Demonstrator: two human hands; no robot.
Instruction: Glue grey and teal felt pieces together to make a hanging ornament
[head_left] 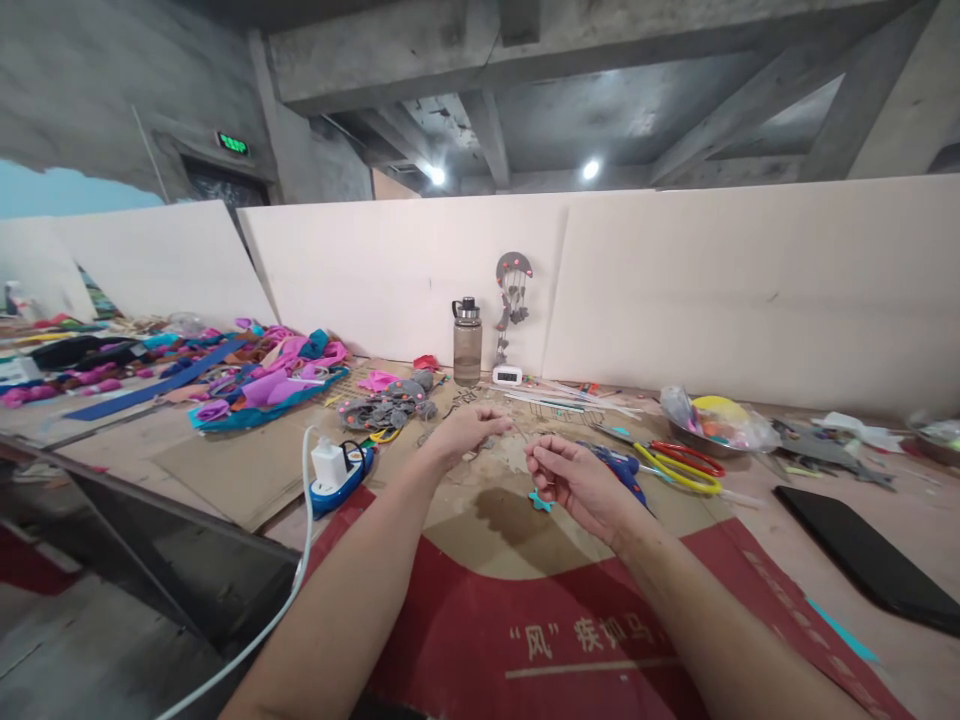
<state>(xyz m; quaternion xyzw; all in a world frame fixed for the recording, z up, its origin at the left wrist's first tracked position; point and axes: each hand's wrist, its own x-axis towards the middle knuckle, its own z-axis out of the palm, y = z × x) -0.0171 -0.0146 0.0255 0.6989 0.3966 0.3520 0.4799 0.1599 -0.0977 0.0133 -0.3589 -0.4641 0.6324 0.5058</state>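
Left hand [466, 432] and right hand [571, 478] raised just above the cardboard work surface [480, 520], fingers of both pinched together on a thin thread [517, 432] stretched between them, a small teal felt shape [540, 500] hanging just beneath the right hand. For a clean result: thread kept taut, pinch points close together, hands low over the surface. Containers: clear water bottle [466, 342] upright against the back board, contents not discernible; metal bowl [709, 425] at right, filled with colourful scraps.
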